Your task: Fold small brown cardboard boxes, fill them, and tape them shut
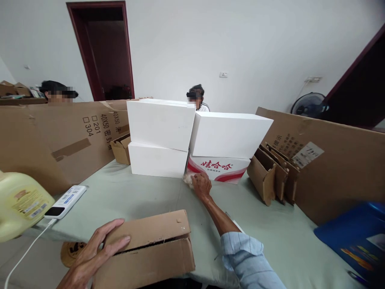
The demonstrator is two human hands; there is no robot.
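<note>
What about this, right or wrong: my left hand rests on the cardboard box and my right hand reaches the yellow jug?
Not the yellow jug: the head view shows the right hand at the foot of the red-printed carton; the left hand rests on the cardboard box.

Left hand on cardboard box; right hand at printed carton.

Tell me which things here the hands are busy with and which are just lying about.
In hand: left hand flat on the brown carton; right hand on a small pale wad beside the red-printed box.
Lying about: yellow jug, power strip, white boxes, folded cartons.
</note>
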